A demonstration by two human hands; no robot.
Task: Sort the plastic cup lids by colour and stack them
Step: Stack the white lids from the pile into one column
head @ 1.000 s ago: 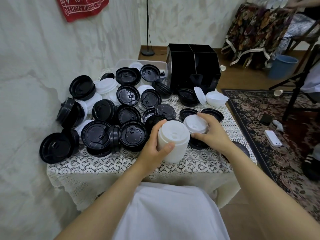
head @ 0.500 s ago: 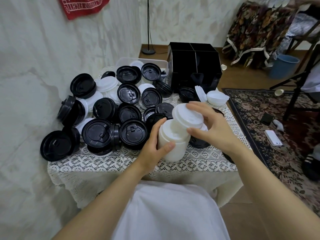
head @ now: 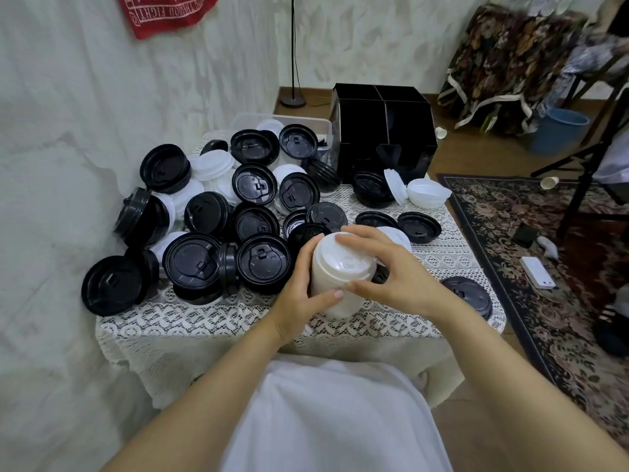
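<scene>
My right hand (head: 391, 267) had brought a white lid (head: 343, 257) from the lace-covered table (head: 204, 318) onto the white lid stack (head: 335, 291), fingers curled round its rim; my left hand (head: 299, 294) gripped the stack near the table's front edge; black lids (head: 263, 264) awaited sorting; lettering on the red banner (head: 166, 11) was unreadable.

The red cloth (head: 170, 11) on the wall (head: 68, 114), far beyond and left of the left hand (head: 299, 296), bears white lettering; one word appears to read "FIGHT". Print on a black lid (head: 295, 223) just beyond that hand is too small to read.
</scene>
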